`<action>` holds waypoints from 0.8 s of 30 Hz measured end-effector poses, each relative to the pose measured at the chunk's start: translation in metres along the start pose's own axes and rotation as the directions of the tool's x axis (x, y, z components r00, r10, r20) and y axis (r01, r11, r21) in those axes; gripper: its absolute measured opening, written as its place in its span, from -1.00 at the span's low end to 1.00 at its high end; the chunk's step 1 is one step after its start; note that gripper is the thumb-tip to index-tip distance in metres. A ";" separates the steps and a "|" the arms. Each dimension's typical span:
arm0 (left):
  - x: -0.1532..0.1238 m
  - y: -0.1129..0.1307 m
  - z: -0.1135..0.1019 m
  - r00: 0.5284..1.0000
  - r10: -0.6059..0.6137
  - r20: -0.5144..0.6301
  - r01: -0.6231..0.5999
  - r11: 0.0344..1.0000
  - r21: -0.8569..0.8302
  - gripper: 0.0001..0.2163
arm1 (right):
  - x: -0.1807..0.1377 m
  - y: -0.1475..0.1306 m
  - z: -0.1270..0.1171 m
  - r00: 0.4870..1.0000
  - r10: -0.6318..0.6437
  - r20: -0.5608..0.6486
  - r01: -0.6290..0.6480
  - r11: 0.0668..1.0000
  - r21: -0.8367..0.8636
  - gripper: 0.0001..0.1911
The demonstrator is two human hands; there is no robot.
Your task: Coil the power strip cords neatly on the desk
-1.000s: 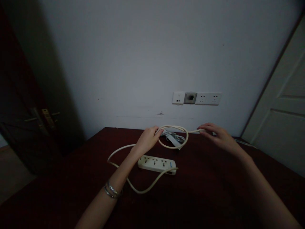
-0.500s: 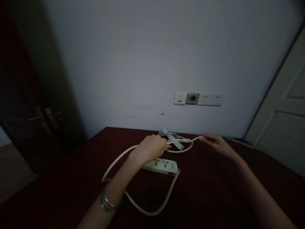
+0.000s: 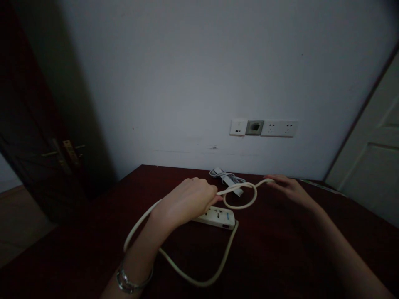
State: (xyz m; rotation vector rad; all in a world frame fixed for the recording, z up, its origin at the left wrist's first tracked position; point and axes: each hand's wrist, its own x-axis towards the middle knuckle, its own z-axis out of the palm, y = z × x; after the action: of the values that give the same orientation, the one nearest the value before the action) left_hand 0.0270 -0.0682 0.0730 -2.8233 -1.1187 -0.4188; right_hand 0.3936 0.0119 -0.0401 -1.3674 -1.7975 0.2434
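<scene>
A white power strip (image 3: 218, 216) lies on the dark red table, partly covered by my left hand (image 3: 188, 199). Its cream cord (image 3: 204, 284) leaves the strip's right end, sweeps round in front and passes behind my left wrist. My left hand is closed on the cord above the strip. From there the cord forms a small loop (image 3: 240, 207) to the right and runs on to my right hand (image 3: 288, 189). The fingers of my right hand are pinched on the cord's end part; whether a plug is inside them is hidden.
Behind the loop lies a second, grey-white strip (image 3: 229, 178) with its cable bundled round it. Wall sockets and switches (image 3: 279, 128) sit above the table's back edge (image 3: 174, 167). A dark door (image 3: 31, 124) stands at left, a pale door (image 3: 374, 158) at right.
My left hand has come slightly nearer and lower with the cord. The small loop has become rounder and dropped a little. My right hand has shifted slightly right, as the whole view has.
</scene>
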 end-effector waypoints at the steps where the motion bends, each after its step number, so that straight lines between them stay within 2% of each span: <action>1: -0.001 -0.003 -0.001 1.000 -0.006 -0.012 0.005 1.000 -0.018 -0.72 | 0.001 -0.002 -0.001 1.000 -0.006 0.008 0.006 1.000 0.001 -0.60; 3: -0.001 -0.011 -0.004 0.999 -0.028 -0.035 0.026 0.998 -0.049 -0.72 | 0.004 -0.010 -0.003 0.999 -0.013 0.049 0.013 1.000 0.004 -0.59; 5: 0.001 -0.020 -0.008 0.996 -0.054 -0.067 0.048 0.996 -0.077 -0.72 | 0.005 -0.025 -0.005 0.987 0.018 0.159 -0.023 0.999 0.028 -0.58; 7: 0.004 -0.029 -0.010 0.992 -0.064 -0.112 0.047 0.988 -0.147 -0.71 | 0.004 -0.044 -0.007 0.937 0.082 0.339 -0.113 0.991 0.072 -0.60; 9: 0.008 -0.036 -0.009 0.981 -0.076 -0.179 0.024 0.960 -0.278 -0.71 | 0.002 -0.067 -0.007 0.867 0.092 0.489 -0.172 0.978 0.120 -0.65; 12: 0.016 -0.043 -0.002 0.952 -0.127 -0.277 -0.018 0.884 -0.467 -0.74 | -0.003 -0.099 -0.005 0.788 0.061 0.612 -0.222 0.956 0.190 -0.76; 15: 0.024 -0.051 0.008 0.931 -0.169 -0.323 -0.041 0.831 -0.555 -0.76 | -0.007 -0.123 -0.002 0.746 0.053 0.664 -0.263 0.939 0.220 -0.78; 18: 0.032 -0.058 0.017 0.922 -0.188 -0.340 -0.047 0.814 -0.579 -0.74 | -0.010 -0.138 0.003 0.730 -0.026 0.683 -0.242 0.925 0.294 -0.75; 24: 0.043 -0.057 0.031 0.932 -0.175 -0.319 -0.038 0.825 -0.564 -0.77 | -0.012 -0.155 0.022 0.796 -0.119 0.594 -0.249 0.830 0.499 -0.67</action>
State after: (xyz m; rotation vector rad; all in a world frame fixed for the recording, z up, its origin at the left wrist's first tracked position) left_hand 0.0253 0.0074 0.0536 -2.9639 -1.1642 -1.4294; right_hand 0.2696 -0.0510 0.0327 -0.9674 -1.9401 1.2802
